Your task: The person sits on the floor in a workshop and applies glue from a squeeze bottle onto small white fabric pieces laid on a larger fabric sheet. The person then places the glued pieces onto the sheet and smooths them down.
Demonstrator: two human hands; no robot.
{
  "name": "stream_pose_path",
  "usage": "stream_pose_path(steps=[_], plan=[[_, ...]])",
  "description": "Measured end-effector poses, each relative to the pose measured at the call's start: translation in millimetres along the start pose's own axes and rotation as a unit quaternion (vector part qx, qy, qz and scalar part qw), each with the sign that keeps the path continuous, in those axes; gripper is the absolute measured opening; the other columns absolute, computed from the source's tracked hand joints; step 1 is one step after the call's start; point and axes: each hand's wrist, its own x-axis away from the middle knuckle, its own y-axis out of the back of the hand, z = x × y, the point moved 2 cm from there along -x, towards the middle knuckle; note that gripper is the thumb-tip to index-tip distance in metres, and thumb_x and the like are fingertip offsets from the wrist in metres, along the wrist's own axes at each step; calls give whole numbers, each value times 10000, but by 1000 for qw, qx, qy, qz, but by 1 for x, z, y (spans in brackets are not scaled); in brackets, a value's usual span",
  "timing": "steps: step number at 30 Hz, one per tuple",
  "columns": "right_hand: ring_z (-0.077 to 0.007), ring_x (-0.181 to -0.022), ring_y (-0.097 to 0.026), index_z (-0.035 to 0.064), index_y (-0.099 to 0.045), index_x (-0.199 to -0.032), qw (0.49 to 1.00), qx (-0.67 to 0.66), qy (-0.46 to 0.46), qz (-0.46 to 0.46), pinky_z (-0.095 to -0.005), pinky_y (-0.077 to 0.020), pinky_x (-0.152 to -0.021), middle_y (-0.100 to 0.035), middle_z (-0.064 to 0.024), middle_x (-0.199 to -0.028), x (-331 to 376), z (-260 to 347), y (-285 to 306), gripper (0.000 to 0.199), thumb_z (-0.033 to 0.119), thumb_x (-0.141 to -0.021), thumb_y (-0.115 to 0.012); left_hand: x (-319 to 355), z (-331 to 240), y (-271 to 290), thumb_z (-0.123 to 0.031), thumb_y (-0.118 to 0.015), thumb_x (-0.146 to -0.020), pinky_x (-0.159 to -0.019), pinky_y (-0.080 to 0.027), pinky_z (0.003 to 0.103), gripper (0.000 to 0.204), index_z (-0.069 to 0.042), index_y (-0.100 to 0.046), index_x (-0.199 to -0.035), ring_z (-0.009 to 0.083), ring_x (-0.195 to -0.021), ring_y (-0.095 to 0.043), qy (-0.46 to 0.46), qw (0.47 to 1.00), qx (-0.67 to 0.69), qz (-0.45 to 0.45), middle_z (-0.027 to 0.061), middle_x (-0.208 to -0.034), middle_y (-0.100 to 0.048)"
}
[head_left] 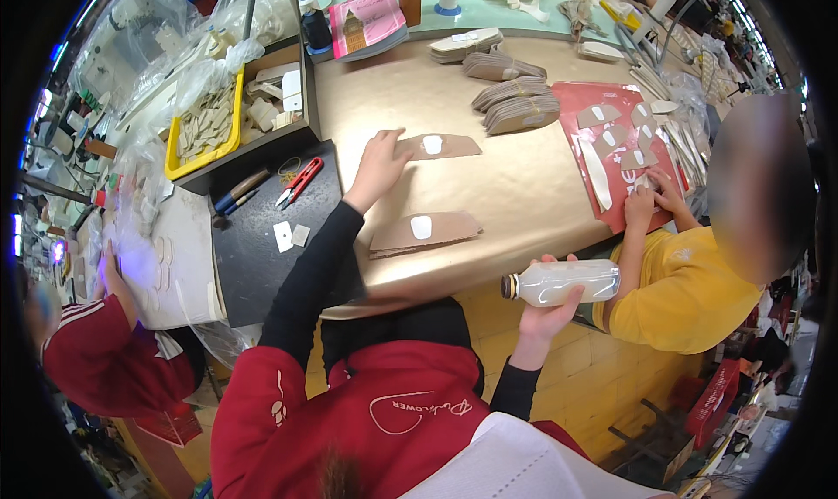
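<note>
My right hand (553,314) is wrapped round a clear bottle (567,283) with a dark cap, lying sideways over the table's front edge. Pale, cloudy contents show through its wall. My left hand (379,169) is over the left end of a flat brown piece (460,146), fingers apart and fingertips on or just beside it. That piece bears a white patch (432,144) near its middle. Nearer to me lies a small stack of similar brown pieces (454,227), its top one also carrying a white patch (422,227).
Bundled brown pieces (521,113) lie farther back. On the left, red thread snips (299,183) rest on a black board beside a yellow tray (236,128) of small pale pieces. At right, a person in yellow (676,281) works over a red sheet (594,97); another person sits far left.
</note>
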Motion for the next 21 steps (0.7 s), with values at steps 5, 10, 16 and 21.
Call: stream_pose_path(steps=[5, 10, 16, 21], plan=[[-348, -1088, -586, 39, -390, -1378, 999, 12, 33, -6, -475, -476, -990, -588, -235, -1171, 7, 19, 15, 680, 523, -945, -592, -28, -2, -17, -147, -725, -812, -883, -501, 425, 350, 8, -663, -1119, 353, -991, -624, 59, 993, -62, 78, 225, -1078, -646], [-353, -1091, -588, 28, -388, -1377, 999, -9, 33, -31, -482, -479, -989, -587, -244, -1169, 9, 21, 28, 645, 486, -966, -581, -27, -38, -24, -56, -630, -864, -751, -522, 334, 309, 7, -636, -1167, 197, -850, -654, 65, 959, 123, 248, 120, -925, -685], [-368, -1067, -601, 38, -393, -1376, 999, -19, 25, -33, -481, -486, -967, -592, -248, -1163, 5, 15, 24, 650, 496, -959, -588, -49, -114, -75, -57, -565, -946, -767, -522, 250, 307, 6, -589, -1245, 108, -876, -623, 55, 875, 320, 358, 47, -1023, -650], [-377, -1033, -612, 55, -399, -1373, 1000, -23, 15, -10, -481, -495, -940, -594, -248, -1158, 10, 19, 13, 675, 519, -933, -615, -74, -128, -125, -95, -629, -949, -785, -524, 233, 329, 7, -592, -1259, 104, -917, -631, 98, 834, 392, 376, 61, -1063, -659]])
